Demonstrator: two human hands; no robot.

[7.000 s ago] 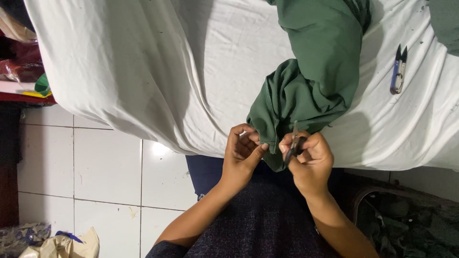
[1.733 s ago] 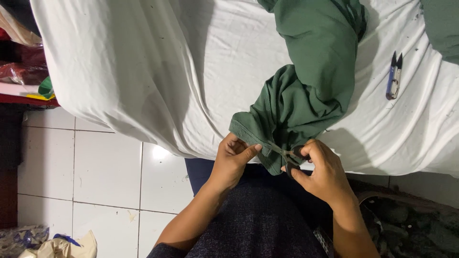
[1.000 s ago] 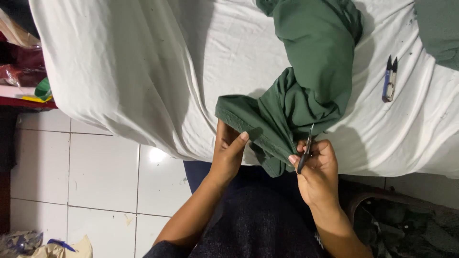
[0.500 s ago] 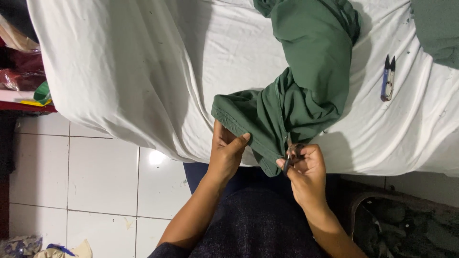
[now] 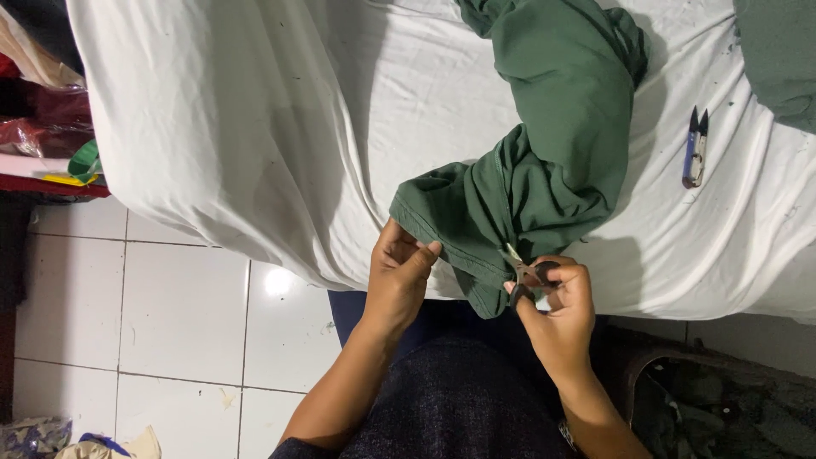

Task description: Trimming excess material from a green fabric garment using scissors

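Here, the left hand (image 5: pixel 398 274) is pinching the hemmed edge of a green garment (image 5: pixel 544 161), thumb closed over the fabric against the curled fingers, right at the near edge of the white-sheeted table (image 5: pixel 255 127). The right hand (image 5: pixel 557 299) is gripping small black-handled scissors (image 5: pixel 525 276), fingers wrapped through and around the handles; the pale blades are pointing up into the hem, touching the cloth. Whether the blades are parted or closed is too small to tell. Both hands are hanging just past the table's near edge, above the person's dark lap (image 5: pixel 463 399).

The garment is lying bunched on the sheet, running from the far edge down to the near edge, where its hem is being stretched between the two hands. A fold of it is drooping over the edge between them.

A blue thread snipper (image 5: pixel 694 148) is lying on the sheet toward the right edge, well apart from the hands. Another piece of green cloth (image 5: pixel 782 59) is sitting at the far right corner. White floor tiles (image 5: pixel 170 314) are showing below the table's left side, with red and pink clutter (image 5: pixel 42 127) beside its left edge.
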